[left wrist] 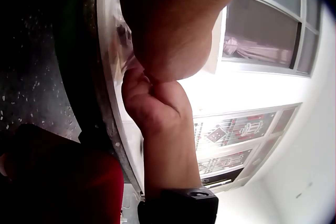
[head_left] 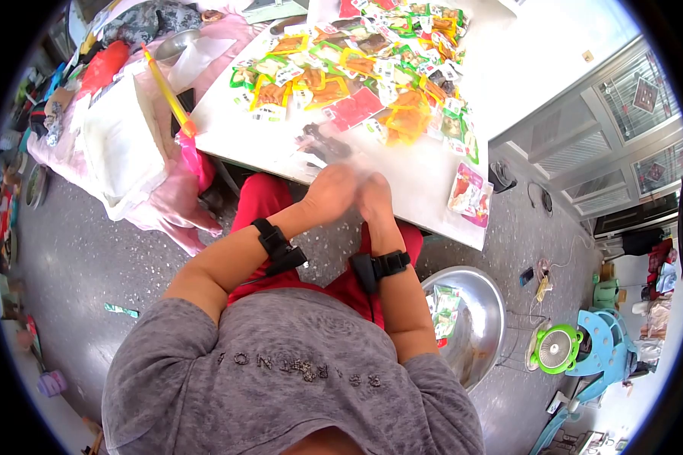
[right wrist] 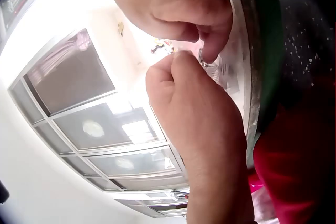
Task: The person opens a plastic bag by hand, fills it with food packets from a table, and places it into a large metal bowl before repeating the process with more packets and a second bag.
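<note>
- Just ahead of the hands, near the table's front edge, lies a blurred clear packet with dark contents [head_left: 326,142].
- The left hand [head_left: 330,193] is bent inward, thumb brought against the index finger; whether it pinches anything cannot be told.
- The right hand [head_left: 375,199], close beside it, also has curled fingers, their tips near clear, shiny wrapping [right wrist: 226,77] in the right wrist view; a hold cannot be confirmed there.
- The hands themselves stand in the way: in the left wrist view, the left one hides much of the gap between them.
- Beyond the dark packet, a red packet [head_left: 354,109] and a yellow packet [head_left: 407,120] lie at the near side of a spread of colourful snack packets [head_left: 357,61], some overlapping.
- A pink-and-white packet [head_left: 470,194] lies apart, by the right edge of the white table [head_left: 432,212].
- To the left, a yellow stick with an orange end [head_left: 165,87] reaches onto the table corner from pink cloth [head_left: 163,208], which also bears a white tray [head_left: 121,144].
- On the floor at the right sits a steel basin [head_left: 487,326] holding a green packet [head_left: 447,309].
- Farther right stand a green fan [head_left: 558,349] and a blue chair [head_left: 603,341].
</note>
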`<state>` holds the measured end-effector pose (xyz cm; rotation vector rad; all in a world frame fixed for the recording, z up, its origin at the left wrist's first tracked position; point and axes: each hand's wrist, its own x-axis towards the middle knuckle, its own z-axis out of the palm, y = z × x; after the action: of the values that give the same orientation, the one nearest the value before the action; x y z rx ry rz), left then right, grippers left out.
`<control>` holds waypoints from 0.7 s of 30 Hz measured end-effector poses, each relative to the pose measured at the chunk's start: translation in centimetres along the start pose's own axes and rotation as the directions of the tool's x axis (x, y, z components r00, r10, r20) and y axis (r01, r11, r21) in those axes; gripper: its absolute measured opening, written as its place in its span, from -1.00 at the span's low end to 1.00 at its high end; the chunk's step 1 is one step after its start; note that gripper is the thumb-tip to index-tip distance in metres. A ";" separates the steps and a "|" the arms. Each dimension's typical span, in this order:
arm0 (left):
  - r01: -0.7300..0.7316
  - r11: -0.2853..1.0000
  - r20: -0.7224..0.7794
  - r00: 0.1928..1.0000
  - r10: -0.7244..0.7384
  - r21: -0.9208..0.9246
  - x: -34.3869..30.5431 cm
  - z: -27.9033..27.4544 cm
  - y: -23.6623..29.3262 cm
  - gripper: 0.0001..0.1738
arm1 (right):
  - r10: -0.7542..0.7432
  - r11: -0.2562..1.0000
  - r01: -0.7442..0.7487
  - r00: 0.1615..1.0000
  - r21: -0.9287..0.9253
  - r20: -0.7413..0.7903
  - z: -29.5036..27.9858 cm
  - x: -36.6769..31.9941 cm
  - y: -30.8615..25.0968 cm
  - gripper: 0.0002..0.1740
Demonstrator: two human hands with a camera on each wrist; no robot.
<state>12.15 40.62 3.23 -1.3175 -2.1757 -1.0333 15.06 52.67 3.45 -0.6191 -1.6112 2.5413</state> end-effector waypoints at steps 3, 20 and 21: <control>0.013 1.000 0.040 0.999 -0.013 0.005 0.2 -0.5 -0.7 -0.88 | -0.003 0.996 0.001 1.000 0.087 0.019 -0.8 0.7 0.7 -0.90; 0.544 0.684 -0.038 0.795 -0.605 0.486 2.3 -9.0 -16.1 -0.58 | -0.792 -0.013 0.432 0.545 -0.902 0.273 -5.7 1.9 2.8 -0.72; 0.516 0.704 -0.033 0.817 -0.576 0.487 2.7 -8.8 -16.5 -0.58 | -0.790 -0.031 0.419 0.546 -0.907 0.279 -5.7 1.9 2.8 -0.73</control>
<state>-3.98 30.85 4.34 -0.5125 -2.7664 -0.5178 15.86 56.77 -1.69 -0.1485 -2.3212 0.5540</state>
